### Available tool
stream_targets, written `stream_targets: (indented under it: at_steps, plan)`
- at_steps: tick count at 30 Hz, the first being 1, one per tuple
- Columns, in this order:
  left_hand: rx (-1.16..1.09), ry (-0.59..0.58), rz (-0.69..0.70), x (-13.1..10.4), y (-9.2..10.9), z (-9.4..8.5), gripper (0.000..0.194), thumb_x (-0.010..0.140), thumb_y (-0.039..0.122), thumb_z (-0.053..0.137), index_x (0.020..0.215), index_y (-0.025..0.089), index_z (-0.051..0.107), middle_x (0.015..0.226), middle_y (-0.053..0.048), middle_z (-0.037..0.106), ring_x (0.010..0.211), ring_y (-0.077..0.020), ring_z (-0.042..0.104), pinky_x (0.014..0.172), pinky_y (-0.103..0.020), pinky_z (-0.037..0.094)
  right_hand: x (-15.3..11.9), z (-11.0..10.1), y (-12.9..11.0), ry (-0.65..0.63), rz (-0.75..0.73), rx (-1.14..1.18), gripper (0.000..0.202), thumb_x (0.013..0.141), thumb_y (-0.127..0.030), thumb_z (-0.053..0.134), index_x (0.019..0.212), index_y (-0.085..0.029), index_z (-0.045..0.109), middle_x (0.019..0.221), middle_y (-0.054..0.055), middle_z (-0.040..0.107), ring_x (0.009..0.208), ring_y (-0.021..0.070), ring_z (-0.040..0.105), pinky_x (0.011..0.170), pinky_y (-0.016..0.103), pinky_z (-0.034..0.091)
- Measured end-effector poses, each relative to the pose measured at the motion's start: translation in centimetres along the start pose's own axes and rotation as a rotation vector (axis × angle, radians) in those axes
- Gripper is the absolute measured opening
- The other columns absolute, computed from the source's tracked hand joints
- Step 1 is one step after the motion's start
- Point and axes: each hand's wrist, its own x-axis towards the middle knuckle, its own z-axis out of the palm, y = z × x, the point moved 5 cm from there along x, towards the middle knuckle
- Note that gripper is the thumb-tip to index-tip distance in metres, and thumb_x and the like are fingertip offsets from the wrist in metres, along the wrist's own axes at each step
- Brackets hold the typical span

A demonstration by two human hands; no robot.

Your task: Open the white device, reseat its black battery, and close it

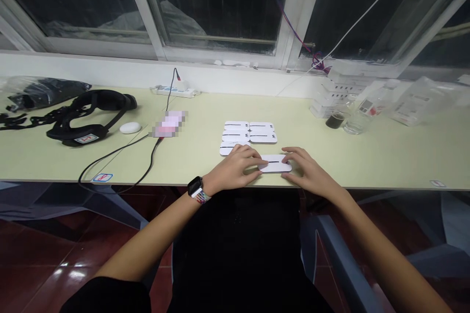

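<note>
A white rounded card or thin stack [274, 163] with a dark line on it lies near the table's front edge, between my hands. My left hand [238, 167], with a black watch on its wrist, has its fingers at the card's left end. At the right end, the fingers of my right hand [306, 170] curve around the card. Just beyond, several similar white cards [263, 133] lie in two columns with black marks on them. The lowest card of the left column [226, 148] is partly hidden by my left hand.
On the left are a black headset [88, 139], a white oval object [130, 128], black cables and a blurred item [169, 124]. White boxes [326, 95], a dark-filled cup [335, 120] and a clear bottle [362, 116] stand at the back right. A power strip [176, 90] is near the wall.
</note>
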Motion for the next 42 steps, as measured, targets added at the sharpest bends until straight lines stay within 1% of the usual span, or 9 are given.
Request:
stream_targets:
  at_steps: [3,9,13,17,21,29,31,36,42]
  plan:
    - [0.066,0.082,-0.072,-0.1,-1.1,-0.7,0.033,0.112,0.034,0.056,0.139,0.026,0.073,0.124,-0.01,0.07,0.121,-0.0303,0.061,0.108,-0.049,0.045,1.6,0.6,-0.2,-0.079,-0.031,0.03,0.052,0.098,-0.048,0.077,0.147,-0.036,0.061,0.159,0.01,0.059,0.15,0.0346,0.055,0.123,0.059,0.05]
    - [0.215,0.106,-0.372,-1.4,-5.7,-1.6,0.047,0.113,0.045,0.052,0.155,0.025,0.06,0.164,-0.013,0.054,0.152,-0.0392,0.043,0.125,-0.062,0.036,6.6,-0.3,0.9,-0.173,-0.146,0.136,0.038,0.095,-0.048,0.079,0.13,-0.033,0.075,0.136,0.008,0.073,0.131,0.0331,0.066,0.116,0.056,0.053]
    - [0.179,-0.019,-0.515,-2.4,-7.5,-1.0,0.063,0.116,0.059,0.038,0.17,0.027,0.044,0.184,-0.011,0.029,0.17,-0.0468,0.016,0.132,-0.071,0.022,12.7,-1.8,4.4,-0.009,-0.036,0.094,0.037,0.094,-0.042,0.074,0.128,-0.028,0.075,0.137,0.01,0.073,0.129,0.0351,0.065,0.115,0.057,0.05]
    - [0.138,-0.026,-0.518,-2.6,-7.6,-0.6,0.067,0.115,0.065,0.036,0.173,0.031,0.04,0.185,-0.009,0.026,0.17,-0.0479,0.017,0.131,-0.073,0.023,19.1,-0.5,7.8,-0.049,0.139,0.023,0.039,0.086,-0.029,0.069,0.125,-0.023,0.075,0.143,0.011,0.07,0.139,0.0344,0.057,0.124,0.054,0.042]
    - [0.126,-0.02,-0.53,-2.6,-7.6,-0.5,0.067,0.114,0.066,0.036,0.172,0.031,0.041,0.185,-0.008,0.027,0.17,-0.0484,0.017,0.131,-0.073,0.023,22.6,1.4,9.6,-0.096,0.224,0.035,0.046,0.085,-0.027,0.064,0.129,-0.022,0.074,0.148,0.011,0.068,0.134,0.0331,0.061,0.118,0.051,0.049]
    - [0.114,-0.018,-0.538,-2.5,-7.1,-0.4,0.067,0.114,0.064,0.038,0.171,0.03,0.042,0.185,-0.008,0.027,0.17,-0.0475,0.016,0.132,-0.071,0.024,22.4,2.5,10.3,-0.14,0.292,0.044,0.056,0.087,-0.027,0.056,0.14,-0.02,0.072,0.156,0.012,0.066,0.137,0.0338,0.062,0.119,0.051,0.05]
    - [0.113,-0.029,-0.543,-2.5,-7.1,-0.4,0.068,0.114,0.065,0.037,0.172,0.029,0.041,0.185,-0.008,0.025,0.171,-0.0475,0.014,0.133,-0.071,0.023,21.9,2.7,9.8,-0.117,0.296,0.012,0.057,0.094,-0.03,0.052,0.149,-0.02,0.066,0.166,0.011,0.058,0.148,0.0342,0.055,0.126,0.052,0.044]
    - [0.126,-0.056,-0.55,-2.4,-7.0,-0.4,0.072,0.114,0.066,0.032,0.174,0.027,0.037,0.186,-0.008,0.023,0.171,-0.0469,0.011,0.134,-0.07,0.02,20.9,4.3,8.2,-0.102,0.289,-0.092,0.067,0.112,-0.045,0.034,0.17,-0.013,0.044,0.187,0.013,0.021,0.173,0.0352,0.015,0.14,0.054,0.014]
    - [0.127,-0.04,-0.548,-2.4,-7.2,-0.3,0.069,0.114,0.065,0.035,0.173,0.028,0.04,0.186,-0.008,0.024,0.171,-0.0474,0.013,0.133,-0.07,0.022,20.8,6.4,7.5,-0.172,0.262,-0.18,0.068,0.114,-0.053,0.026,0.17,-0.018,0.044,0.185,0.011,0.026,0.173,0.0377,0.018,0.139,0.059,0.015]
